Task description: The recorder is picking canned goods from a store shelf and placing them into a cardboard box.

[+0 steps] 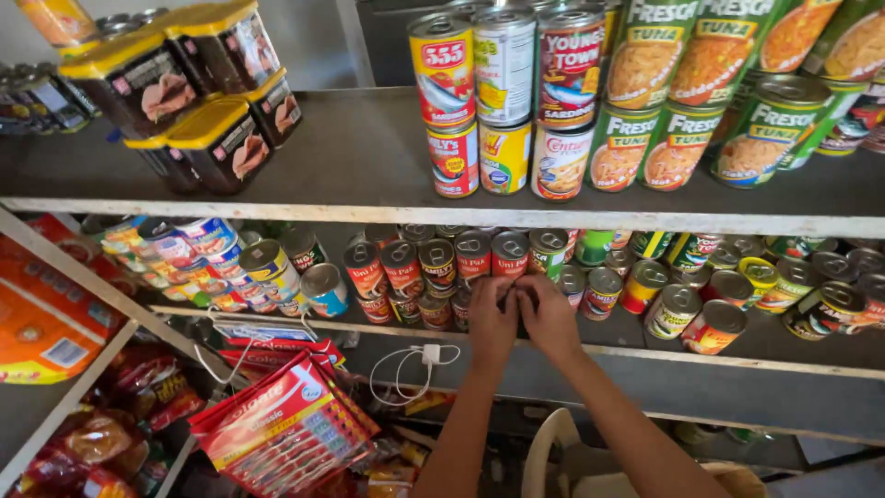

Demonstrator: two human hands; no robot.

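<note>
Yellow-lidded tins [221, 143]; white cable [406, 364]; toothpaste sachets [286, 429]

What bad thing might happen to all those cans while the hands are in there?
The left hand and right hand are among tightly packed red cans; a nudge might topple neighbours off the shelf edge. The stacked cans above look tall and may fall if the shelf shakes.

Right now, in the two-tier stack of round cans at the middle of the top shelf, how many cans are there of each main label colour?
Mostly red-label cans: 3
Mostly white-label cans: 2
Yellow-label can: 1
Total: 6
</note>
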